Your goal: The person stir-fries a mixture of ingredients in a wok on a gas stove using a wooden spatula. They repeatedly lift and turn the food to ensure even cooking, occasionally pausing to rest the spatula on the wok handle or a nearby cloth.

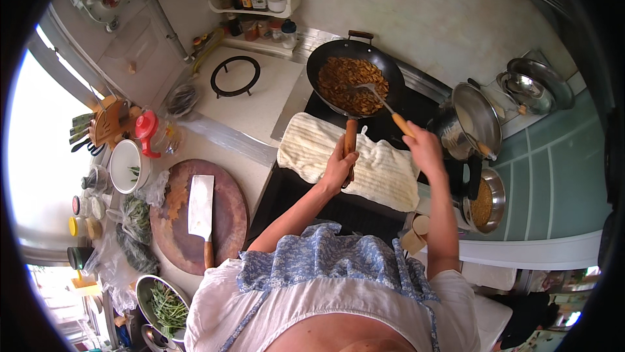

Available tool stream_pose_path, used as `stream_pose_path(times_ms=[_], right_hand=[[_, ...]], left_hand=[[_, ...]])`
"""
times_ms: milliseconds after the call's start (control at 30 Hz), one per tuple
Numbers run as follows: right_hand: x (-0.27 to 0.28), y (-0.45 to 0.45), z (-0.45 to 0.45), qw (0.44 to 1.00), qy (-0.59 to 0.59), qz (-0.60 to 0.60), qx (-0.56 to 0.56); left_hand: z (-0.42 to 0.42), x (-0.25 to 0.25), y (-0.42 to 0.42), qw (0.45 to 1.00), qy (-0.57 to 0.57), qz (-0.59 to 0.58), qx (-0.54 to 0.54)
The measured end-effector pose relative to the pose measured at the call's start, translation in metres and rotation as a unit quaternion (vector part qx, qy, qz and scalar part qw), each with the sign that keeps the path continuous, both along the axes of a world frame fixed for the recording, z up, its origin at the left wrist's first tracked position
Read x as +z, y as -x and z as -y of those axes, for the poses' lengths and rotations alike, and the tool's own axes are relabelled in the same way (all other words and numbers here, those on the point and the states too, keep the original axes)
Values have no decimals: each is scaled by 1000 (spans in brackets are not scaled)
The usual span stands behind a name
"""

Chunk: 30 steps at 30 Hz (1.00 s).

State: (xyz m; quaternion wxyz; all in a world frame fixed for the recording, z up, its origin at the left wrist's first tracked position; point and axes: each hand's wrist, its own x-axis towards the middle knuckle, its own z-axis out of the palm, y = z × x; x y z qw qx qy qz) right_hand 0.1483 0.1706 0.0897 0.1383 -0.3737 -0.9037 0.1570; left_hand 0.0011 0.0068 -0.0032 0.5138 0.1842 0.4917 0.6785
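My left hand [337, 165] grips the wooden handle [350, 137] of a black wok [312, 66]. Inside the wok lies a layer of browned, sauced food pieces [342, 76]; what they are I cannot tell. My right hand [424, 149] holds the yellow wooden handle of a metal spatula [385, 102], its blade down among the food at the right of the wok. Under both forearms a cream ribbed towel [312, 147] is spread in front of the wok, over the dark cooktop [293, 196].
A cleaver [200, 205] rests on a round chopping board [166, 235] at left, near a white bowl [128, 147] and a bowl of green vegetables [168, 308]. Right of the wok stand a steel pot [481, 113] and a steel bowl of yellowish grains [482, 203]. Behind is a wok ring [259, 76].
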Motion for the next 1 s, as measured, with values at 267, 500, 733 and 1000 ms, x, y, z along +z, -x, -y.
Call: stream_pose_path(times_ms=[267, 500, 733, 1000], right_hand=[[106, -36, 9, 997, 12, 75, 32], [15, 15, -34, 999, -26, -12, 45], [-36, 61, -63, 940, 274, -196, -59], [-32, 67, -70, 875, 363, -299, -117]], left_hand=[[2, 1, 1, 1000, -4, 10, 6], [0, -4, -1, 1000, -9, 5, 17], [2, -1, 1, 1000, -7, 6, 16], [3, -1, 3, 1000, 5, -1, 1]])
